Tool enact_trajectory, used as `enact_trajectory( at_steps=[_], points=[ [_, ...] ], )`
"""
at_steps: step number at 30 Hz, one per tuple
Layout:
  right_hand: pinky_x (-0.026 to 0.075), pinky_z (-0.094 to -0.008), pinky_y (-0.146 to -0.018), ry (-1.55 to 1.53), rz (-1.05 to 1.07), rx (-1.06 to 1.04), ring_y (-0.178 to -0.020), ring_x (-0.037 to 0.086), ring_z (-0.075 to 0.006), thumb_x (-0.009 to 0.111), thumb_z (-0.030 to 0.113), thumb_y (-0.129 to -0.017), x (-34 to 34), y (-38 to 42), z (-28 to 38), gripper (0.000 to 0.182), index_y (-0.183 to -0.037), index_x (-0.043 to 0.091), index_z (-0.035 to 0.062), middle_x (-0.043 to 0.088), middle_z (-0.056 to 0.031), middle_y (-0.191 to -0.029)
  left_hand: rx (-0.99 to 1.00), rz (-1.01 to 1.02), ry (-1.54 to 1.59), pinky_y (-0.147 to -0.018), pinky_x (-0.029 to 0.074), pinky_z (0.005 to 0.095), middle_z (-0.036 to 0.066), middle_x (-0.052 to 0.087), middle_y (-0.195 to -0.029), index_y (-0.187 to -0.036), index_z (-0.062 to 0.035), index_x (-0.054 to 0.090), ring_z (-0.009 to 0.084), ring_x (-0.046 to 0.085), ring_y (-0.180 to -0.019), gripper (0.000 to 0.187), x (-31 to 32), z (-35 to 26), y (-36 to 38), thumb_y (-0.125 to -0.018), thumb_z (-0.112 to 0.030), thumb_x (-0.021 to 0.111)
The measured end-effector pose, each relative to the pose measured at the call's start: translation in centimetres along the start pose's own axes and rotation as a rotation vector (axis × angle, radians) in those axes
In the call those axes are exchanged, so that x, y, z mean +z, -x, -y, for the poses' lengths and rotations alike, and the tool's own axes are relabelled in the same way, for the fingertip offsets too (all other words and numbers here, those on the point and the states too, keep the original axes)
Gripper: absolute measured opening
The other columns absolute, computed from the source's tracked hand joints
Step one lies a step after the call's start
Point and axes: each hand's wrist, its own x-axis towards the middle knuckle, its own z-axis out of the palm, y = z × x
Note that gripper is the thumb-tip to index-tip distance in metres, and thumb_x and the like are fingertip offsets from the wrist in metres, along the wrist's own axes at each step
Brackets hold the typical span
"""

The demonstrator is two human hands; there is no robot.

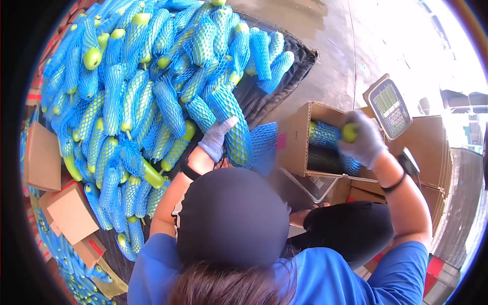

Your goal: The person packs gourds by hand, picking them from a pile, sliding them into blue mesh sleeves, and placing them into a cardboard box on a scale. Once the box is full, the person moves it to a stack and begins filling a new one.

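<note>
My left hand (217, 138), in a grey glove, is closed on a long green gourd (235, 127) sleeved in blue foam netting. Its thumb lies along the gourd's side, and its other fingers are mostly hidden. At the right, my gloved right hand (363, 140), slightly blurred, is closed around the green end of another gourd (349, 132) over an open cardboard box (294, 145). Inside that box lie a netted gourd (323, 133) and something dark. Beside my left hand hangs a loose piece of blue netting (264, 145).
A large heap of netted gourds (137, 96) covers a dark sheet (300, 66) at the left. A scale display (389, 107) stands behind the box, above the scale's platform (317, 187). More cartons (424, 147) are at the right, with others (71, 213) at the left.
</note>
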Motion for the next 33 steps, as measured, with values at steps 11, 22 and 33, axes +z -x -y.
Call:
enact_trajectory(
  at_steps=[11, 22, 33],
  points=[
    [0.057, -0.0434, -0.082, -0.755, -1.401, -0.233, -0.097, 0.066, -0.0272, 0.071, 0.008, -0.081, -16.4, 14.5, -3.2, 0.042, -0.120, 0.055, 0.0089, 0.064, -0.0146, -0.107, 0.321, 0.870, -0.844, -0.096, 0.046, 0.0325, 0.008, 0.060, -0.116, -0.134, -0.0014, 0.046, 0.0156, 0.056, -0.106, 0.066, 22.8, -9.4, 1.0, -0.077, -0.014, 0.076],
    [0.058, -0.0363, -0.080, -0.946, -1.629, -0.327, -0.090, 0.065, -0.0227, 0.073, -0.002, -0.078, -14.7, 18.3, -8.5, 0.042, -0.112, 0.054, 0.0129, 0.062, -0.0088, -0.102, -0.183, 0.842, -2.245, -0.097, 0.050, 0.0409, 0.024, 0.063, -0.122, -0.122, 0.0047, 0.053, 0.0360, 0.062, -0.115, 0.071, 32.2, 7.2, -2.8, -0.073, -0.035, 0.083],
    [0.049, -0.0541, -0.101, -1.417, -1.285, -0.301, -0.114, 0.062, -0.0335, 0.065, 0.012, -0.086, -13.6, 22.3, -13.5, 0.026, -0.112, 0.064, 0.0117, 0.067, -0.0141, -0.115, -0.096, 0.980, -1.390, -0.098, 0.048, 0.0382, 0.018, 0.060, -0.124, -0.141, 0.0024, 0.043, 0.0277, 0.060, -0.113, 0.074, 32.2, 0.3, -2.0, -0.084, -0.035, 0.073]
  ],
)
